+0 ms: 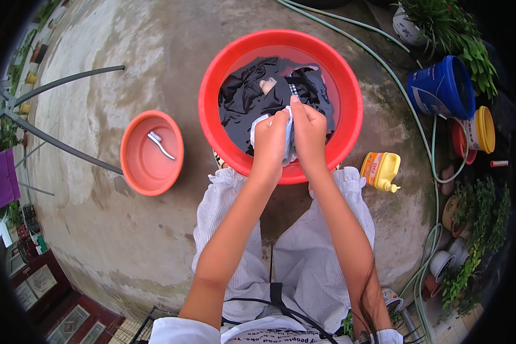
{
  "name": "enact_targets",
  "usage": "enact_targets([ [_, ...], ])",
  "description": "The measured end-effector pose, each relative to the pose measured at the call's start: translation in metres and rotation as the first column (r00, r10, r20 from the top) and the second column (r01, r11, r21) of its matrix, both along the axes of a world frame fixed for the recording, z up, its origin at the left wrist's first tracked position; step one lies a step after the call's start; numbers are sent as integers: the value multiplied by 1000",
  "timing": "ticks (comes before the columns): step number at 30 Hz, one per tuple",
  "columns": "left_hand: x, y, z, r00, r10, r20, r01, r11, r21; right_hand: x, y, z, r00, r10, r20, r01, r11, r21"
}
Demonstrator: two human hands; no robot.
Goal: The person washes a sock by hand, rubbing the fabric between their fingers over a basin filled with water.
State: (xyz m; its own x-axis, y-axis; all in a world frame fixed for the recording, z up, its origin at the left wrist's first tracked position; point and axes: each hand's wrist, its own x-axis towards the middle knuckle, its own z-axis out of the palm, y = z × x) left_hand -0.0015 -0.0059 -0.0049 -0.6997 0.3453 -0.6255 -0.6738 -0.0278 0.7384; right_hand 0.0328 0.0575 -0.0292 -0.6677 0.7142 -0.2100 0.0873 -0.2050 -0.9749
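A large red plastic basin stands on the ground between my feet, with water and dark wet clothes in it. Part of the dark cloth carries a black-and-white checked trim. Over the basin's near side, my left hand and my right hand are close together, both gripping a bunched white cloth. Their fingers are curled around it, so much of the cloth is hidden.
On the left, a smaller orange basin holds a white-handled brush. A yellow pump bottle lies at right. Beyond it are a green hose, a blue bucket and potted plants. Grey metal legs stand at far left.
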Motion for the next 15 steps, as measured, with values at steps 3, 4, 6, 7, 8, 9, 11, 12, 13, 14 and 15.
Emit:
enact_targets([
  [3,-5,0,0,1000,11,-24,-11,1000,-9,-3,-10,3,999,-42,5,42,999,16],
  [4,-10,-4,0,999,43,-2,-43,997,68,-3,-18,6,1000,-5,-2,5,989,148],
  [6,-22,-16,-3,997,52,56,-61,982,181,2,-27,15,992,110,67,-127,922,365],
  [7,-22,-18,-6,997,53,55,-62,982,180,3,-28,15,992,111,66,-128,922,364],
  [8,-23,-19,-7,998,48,49,-56,982,178,2,-28,14,990,128,62,-141,926,350],
  [9,-22,-19,-6,998,40,43,-47,983,178,3,-28,14,988,142,58,-154,929,337],
  [11,-12,-9,-2,997,69,-23,-66,992,104,-1,-19,3,997,74,-18,-67,970,235],
  [12,-7,-5,-3,999,37,-17,-36,996,79,-2,-11,1,999,37,-23,-33,991,129],
  [13,-2,-3,-4,1000,6,-10,-5,999,54,-1,-5,-1,1000,-1,-24,2,1000,21],
  [14,3,-2,-7,999,-42,-23,43,999,22,0,1,-2,999,-20,-47,16,996,-88],
  [15,4,0,-6,999,-44,-23,44,999,21,0,2,-2,999,-22,-46,18,996,-88],
])
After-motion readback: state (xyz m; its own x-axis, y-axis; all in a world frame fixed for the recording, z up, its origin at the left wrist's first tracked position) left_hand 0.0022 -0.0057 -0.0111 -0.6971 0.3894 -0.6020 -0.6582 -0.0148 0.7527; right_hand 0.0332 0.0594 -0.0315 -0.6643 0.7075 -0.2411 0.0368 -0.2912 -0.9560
